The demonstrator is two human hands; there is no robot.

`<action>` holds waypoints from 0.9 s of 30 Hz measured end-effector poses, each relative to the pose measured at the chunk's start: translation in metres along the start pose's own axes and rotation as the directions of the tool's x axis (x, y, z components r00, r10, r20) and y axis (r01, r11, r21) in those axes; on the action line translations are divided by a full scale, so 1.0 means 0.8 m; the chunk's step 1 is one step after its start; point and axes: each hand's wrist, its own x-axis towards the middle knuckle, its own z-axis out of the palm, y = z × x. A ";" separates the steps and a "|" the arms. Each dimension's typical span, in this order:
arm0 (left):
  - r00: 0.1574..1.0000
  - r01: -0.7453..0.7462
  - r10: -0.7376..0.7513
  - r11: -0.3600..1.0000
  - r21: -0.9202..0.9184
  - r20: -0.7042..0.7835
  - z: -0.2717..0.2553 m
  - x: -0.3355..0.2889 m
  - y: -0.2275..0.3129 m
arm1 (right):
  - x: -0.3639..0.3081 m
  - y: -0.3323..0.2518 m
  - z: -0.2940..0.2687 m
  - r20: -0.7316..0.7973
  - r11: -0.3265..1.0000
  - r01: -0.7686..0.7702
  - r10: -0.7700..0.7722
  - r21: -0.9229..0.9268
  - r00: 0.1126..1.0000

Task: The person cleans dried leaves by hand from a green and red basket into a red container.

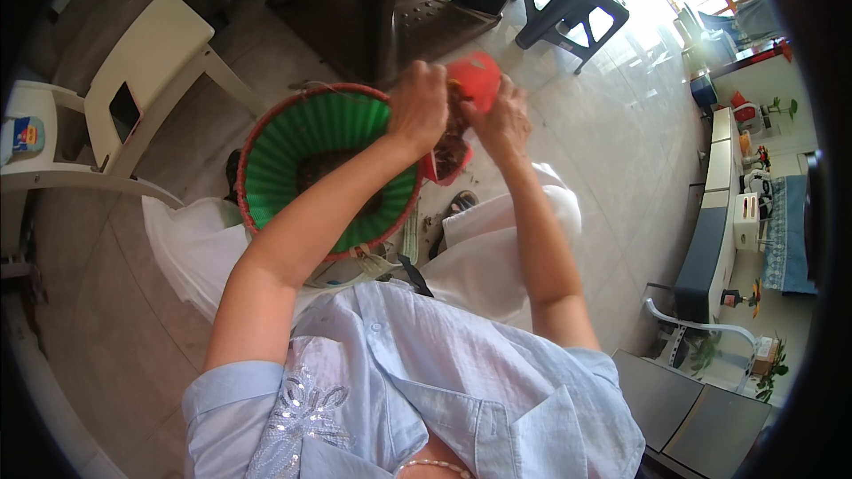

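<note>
Tiled floor [612, 213] spread below the right hand [501, 120], pinched on the red container [477, 74] between both hands, while the left hand [419, 105] curled, its hold hidden; beside the green basket [277, 155] leftward, steady support best suited the brown bits [454, 120].

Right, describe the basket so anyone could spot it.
Find the white chair at the picture's left. Between it and the left hand sits a round, open basket. Only it pairs a green ribbed inside with a reddish rim.

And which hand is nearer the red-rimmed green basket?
Left. The left hand appears by the upper-right rim of the red-rimmed green basket; the right hand is farther right.
</note>
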 end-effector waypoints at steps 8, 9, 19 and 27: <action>0.898 0.252 -0.288 0.956 0.148 0.332 -0.004 0.013 -0.020 | 0.023 0.053 0.022 0.677 0.956 -0.193 0.294 -0.222 0.675; 0.894 0.272 -0.306 0.951 0.147 0.327 -0.006 0.021 -0.020 | 0.033 0.070 0.031 0.661 0.964 -0.169 0.265 -0.206 0.703; 0.859 0.438 -0.447 0.894 0.094 0.251 -0.026 0.076 -0.046 | 0.166 0.084 0.040 0.523 0.960 -0.276 0.218 0.035 0.824; 0.836 0.446 -0.433 0.894 0.042 0.335 0.012 0.045 -0.036 | 0.171 0.097 0.090 0.476 0.963 -0.260 0.264 -0.076 0.839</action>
